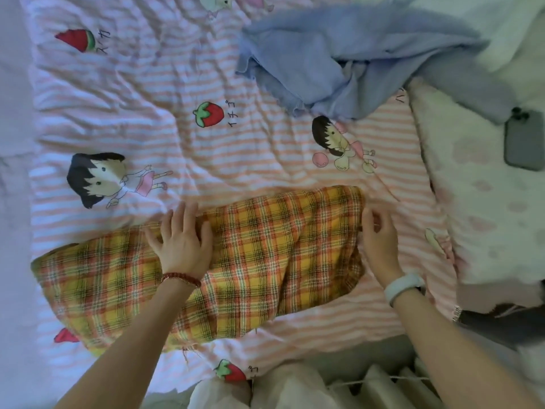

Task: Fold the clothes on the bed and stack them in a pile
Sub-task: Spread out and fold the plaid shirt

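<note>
Plaid garment (pixel 236 255) could bunch: left hand (pixel 182 243) lies flat on it, right hand (pixel 379 234) fingers curl at its edge, grip unclear.

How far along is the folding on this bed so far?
Early on. No finished pile shows anywhere. In hand: the yellow plaid garment lies spread on the striped bedsheet, with the left hand pressing flat on its middle and the right hand at its right edge, fingers curled there. Left: the blue garment lies crumpled at the top, unfolded, and stacking has not begun.
</note>
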{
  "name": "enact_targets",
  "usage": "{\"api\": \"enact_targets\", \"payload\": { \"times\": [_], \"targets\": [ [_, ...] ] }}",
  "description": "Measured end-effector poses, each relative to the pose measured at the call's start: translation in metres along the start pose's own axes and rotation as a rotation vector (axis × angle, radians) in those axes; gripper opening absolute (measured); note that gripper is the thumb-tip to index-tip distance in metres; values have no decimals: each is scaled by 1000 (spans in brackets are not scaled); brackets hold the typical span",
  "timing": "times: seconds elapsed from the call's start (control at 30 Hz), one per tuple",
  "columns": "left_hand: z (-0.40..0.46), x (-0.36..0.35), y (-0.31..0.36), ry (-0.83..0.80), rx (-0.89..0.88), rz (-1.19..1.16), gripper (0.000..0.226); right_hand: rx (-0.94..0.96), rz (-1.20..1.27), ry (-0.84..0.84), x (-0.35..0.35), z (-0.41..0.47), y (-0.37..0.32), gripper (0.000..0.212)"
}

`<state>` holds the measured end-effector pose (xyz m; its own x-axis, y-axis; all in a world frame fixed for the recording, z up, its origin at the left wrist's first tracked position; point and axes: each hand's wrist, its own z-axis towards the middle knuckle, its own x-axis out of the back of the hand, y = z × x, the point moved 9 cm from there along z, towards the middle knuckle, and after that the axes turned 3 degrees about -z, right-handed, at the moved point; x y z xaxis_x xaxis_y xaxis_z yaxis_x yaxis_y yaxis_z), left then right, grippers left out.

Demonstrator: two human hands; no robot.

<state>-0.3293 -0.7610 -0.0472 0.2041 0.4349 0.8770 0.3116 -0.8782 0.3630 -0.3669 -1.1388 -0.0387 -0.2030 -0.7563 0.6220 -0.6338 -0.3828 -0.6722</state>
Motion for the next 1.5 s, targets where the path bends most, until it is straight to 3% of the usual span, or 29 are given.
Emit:
{"api": "enact_targets", "payload": {
  "times": [0.17,0.33,0.57,0.63,0.7,0.77,0.9,1.07,1.13,1.23,1.37,1.5],
  "targets": [
    [-51,-27,41,-147,-221,117,65,57,-142,-111,-14,-44,32,9],
    [-54,-55,22,-224,-140,169,52,-5,-122,-26,-3,-36,47,14],
    [-45,-63,22,-286,-104,160,56,-181,-135,42,28,-38,83,24],
    [-46,-57,25,-269,-89,135,56,-103,-183,150,35,-43,68,23],
    [-48,-49,34,-232,-106,94,57,132,-243,217,39,-51,35,17],
    [-57,-44,45,-198,-156,79,55,267,-298,114,25,-62,20,11],
    [-84,-52,62,-226,-242,122,59,134,-354,-175,-10,-68,40,23],
    [-85,-74,49,-326,-195,184,57,190,-160,-12,15,-70,36,15],
    [-81,-79,47,-365,-201,191,62,82,-99,34,28,-68,54,20],
    [-80,-82,49,-404,-220,191,64,-81,-99,-33,25,-67,84,21],
    [-87,-77,50,-370,-267,224,69,-216,-54,-10,19,-64,92,25],
    [-104,-70,50,-332,-384,299,78,21,-105,128,29,-64,49,32]
  ]
}}
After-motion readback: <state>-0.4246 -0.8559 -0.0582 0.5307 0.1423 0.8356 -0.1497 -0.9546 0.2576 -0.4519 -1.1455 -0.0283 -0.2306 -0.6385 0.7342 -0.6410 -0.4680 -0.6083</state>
